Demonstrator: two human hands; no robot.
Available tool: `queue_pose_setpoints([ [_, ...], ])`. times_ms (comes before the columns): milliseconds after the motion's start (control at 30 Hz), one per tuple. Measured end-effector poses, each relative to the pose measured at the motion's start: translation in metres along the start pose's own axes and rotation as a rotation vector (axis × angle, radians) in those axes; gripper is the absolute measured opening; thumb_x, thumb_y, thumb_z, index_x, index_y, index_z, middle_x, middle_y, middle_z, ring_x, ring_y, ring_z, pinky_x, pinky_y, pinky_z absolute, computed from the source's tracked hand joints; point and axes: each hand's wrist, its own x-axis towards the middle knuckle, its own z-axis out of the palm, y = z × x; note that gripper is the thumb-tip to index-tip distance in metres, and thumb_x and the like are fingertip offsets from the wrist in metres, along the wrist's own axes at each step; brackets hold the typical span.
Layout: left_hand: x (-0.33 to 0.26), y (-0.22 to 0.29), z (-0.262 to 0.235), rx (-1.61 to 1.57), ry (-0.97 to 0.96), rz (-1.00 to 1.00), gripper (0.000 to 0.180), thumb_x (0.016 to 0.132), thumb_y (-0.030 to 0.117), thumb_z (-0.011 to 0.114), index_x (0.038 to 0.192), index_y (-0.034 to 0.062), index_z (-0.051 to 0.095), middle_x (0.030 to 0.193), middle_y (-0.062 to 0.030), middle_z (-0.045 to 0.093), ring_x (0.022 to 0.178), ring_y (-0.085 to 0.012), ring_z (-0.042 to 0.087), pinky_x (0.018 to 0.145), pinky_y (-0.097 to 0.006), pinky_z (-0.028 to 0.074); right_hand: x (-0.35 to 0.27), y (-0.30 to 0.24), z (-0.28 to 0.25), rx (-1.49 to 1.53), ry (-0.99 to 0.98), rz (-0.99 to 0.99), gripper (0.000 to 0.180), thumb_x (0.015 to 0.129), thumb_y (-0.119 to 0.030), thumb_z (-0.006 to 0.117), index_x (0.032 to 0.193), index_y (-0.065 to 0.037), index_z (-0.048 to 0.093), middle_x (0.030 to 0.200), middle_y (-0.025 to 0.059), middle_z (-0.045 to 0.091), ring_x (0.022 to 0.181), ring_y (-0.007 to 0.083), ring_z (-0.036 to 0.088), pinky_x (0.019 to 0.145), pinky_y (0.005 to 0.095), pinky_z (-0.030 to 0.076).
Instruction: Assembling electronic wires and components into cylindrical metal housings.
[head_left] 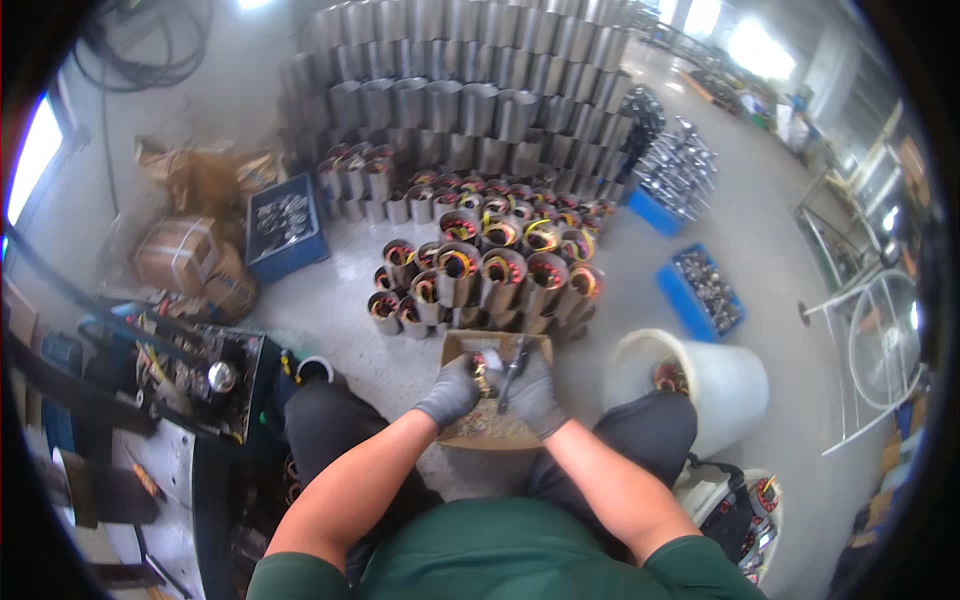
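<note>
Both my hands wear grey gloves and are close together over a cardboard box [492, 442] with small loose scraps in its bottom. My left hand [449, 394] is closed around a small wire-wound stator [484, 372] with a pale upper part. In my right hand [536, 394] is a dark hand tool [513, 372], slim and held upright beside the stator; its exact kind is too blurred to make out. Just beyond the box stand several metal cylinders [458, 275] with red and yellow wire windings inside.
Stacked bare metal cylinders [440, 105] rise at the back. Blue crates of metal parts [702, 292] stand on the right, another blue crate [287, 228] at the left. A white bucket [728, 390] lies tipped by my right knee. A cluttered machine bench [180, 465] flanks my left leg.
</note>
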Motion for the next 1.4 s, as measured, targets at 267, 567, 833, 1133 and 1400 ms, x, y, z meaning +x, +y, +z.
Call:
queue_pose_setpoints([
  [267,0.013,-0.010,0.007,-0.148,0.259,0.024,0.072,0.075,0.019,0.079,0.132,-0.0031,0.042,0.113,-0.0246,0.065,0.107,-0.0312,0.065,0.090,-0.039,0.051,0.009,0.021,-0.007,0.329,0.071,0.253,0.051,0.076,0.004,0.074,0.120,-0.005,0.049,0.099,0.0093,0.064,0.086,0.0195,0.067,0.072,0.0320,0.058],
  [567,-0.010,0.029,-0.028,-0.259,0.241,0.168,0.041,0.082,0.011,0.068,0.121,0.0054,0.055,0.088,-0.0201,0.067,0.083,-0.0344,0.067,0.079,-0.041,0.052,0.009,0.063,-0.035,0.359,-0.182,0.304,0.031,0.080,-0.004,0.067,0.108,-0.002,0.054,0.093,0.0096,0.063,0.083,0.0239,0.068,0.076,0.0353,0.061],
  [833,0.024,-0.018,-0.008,-0.348,0.215,0.012,0.021,0.093,0.005,0.058,0.113,0.0002,0.058,0.094,-0.0081,0.065,0.075,-0.0151,0.058,0.069,-0.031,0.052,0.017,0.050,-0.047,0.738,0.300,0.397,0.033,0.080,0.001,0.066,0.108,-0.007,0.050,0.077,0.0101,0.059,0.060,0.0232,0.062,0.054,0.0397,0.057],
  [1133,0.010,0.022,-0.064,-0.873,0.372,0.055,0.024,0.093,0.011,0.063,0.115,0.0027,0.056,0.089,-0.0055,0.062,0.070,-0.0135,0.059,0.064,-0.028,0.050,0.009,0.094,-0.020,-0.169,0.139,0.545,0.036,0.081,-0.011,0.069,0.113,-0.007,0.054,0.073,0.0064,0.060,0.061,0.0187,0.060,0.054,0.0327,0.050],
  [1400,0.000,0.028,-0.104,-1.159,0.470,-0.017,0.032,0.093,0.016,0.061,0.121,0.0032,0.054,0.091,-0.0041,0.061,0.069,-0.0112,0.059,0.064,-0.026,0.050,0.011,0.231,-0.005,-0.924,-0.043,0.172,0.032,0.087,-0.023,0.063,0.115,-0.008,0.058,0.093,0.0194,0.067,0.088,0.0371,0.065,0.077,0.0410,0.050],
])
